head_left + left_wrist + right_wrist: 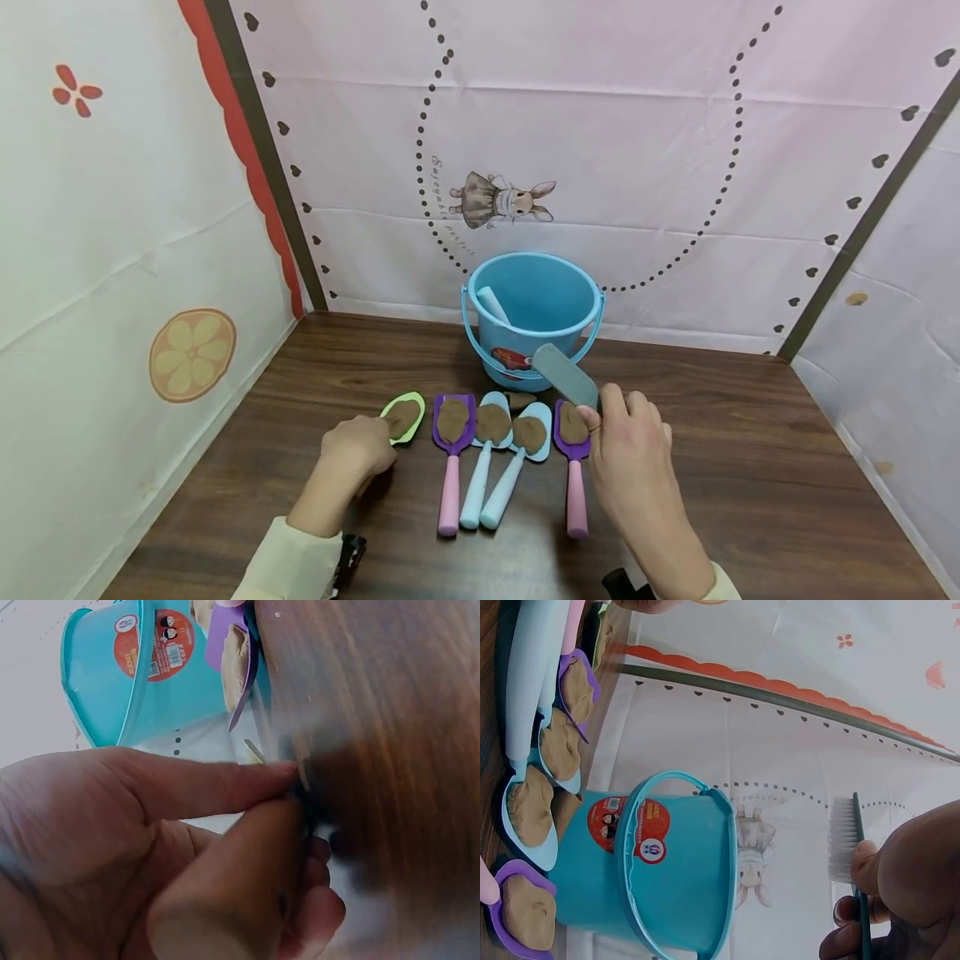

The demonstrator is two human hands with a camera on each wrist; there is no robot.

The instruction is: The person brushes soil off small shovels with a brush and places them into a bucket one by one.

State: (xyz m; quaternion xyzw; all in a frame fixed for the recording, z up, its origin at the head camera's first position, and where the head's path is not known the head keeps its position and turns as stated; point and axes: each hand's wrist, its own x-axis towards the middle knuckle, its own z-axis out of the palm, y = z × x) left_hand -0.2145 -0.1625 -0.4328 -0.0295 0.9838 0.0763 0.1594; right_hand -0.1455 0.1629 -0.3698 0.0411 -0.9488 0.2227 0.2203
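Note:
My left hand [358, 450] grips a tan cylindrical handle [225, 889] low over the table. Just past its fingers lies a small green shovel [415, 405] with brown clay on its blade; the hand hides where handle and blade meet. My right hand [633, 454] holds a teal brush [566, 377] by its handle, raised in front of the blue bucket [540, 350]. Pale bristles [842, 844] show in the right wrist view. Between the hands lie two purple shovels with pink handles, such as the left one [448, 492], and two light blue shovels [504, 487], all bearing clay.
The bucket stands near the back wall [637, 167], its carrying handle hanging in front. A pale blue handle [492, 306] leans inside it. Another brown piece [520, 400] lies at its foot. Printed cloth walls enclose the dark wooden table [750, 467] behind and on both sides.

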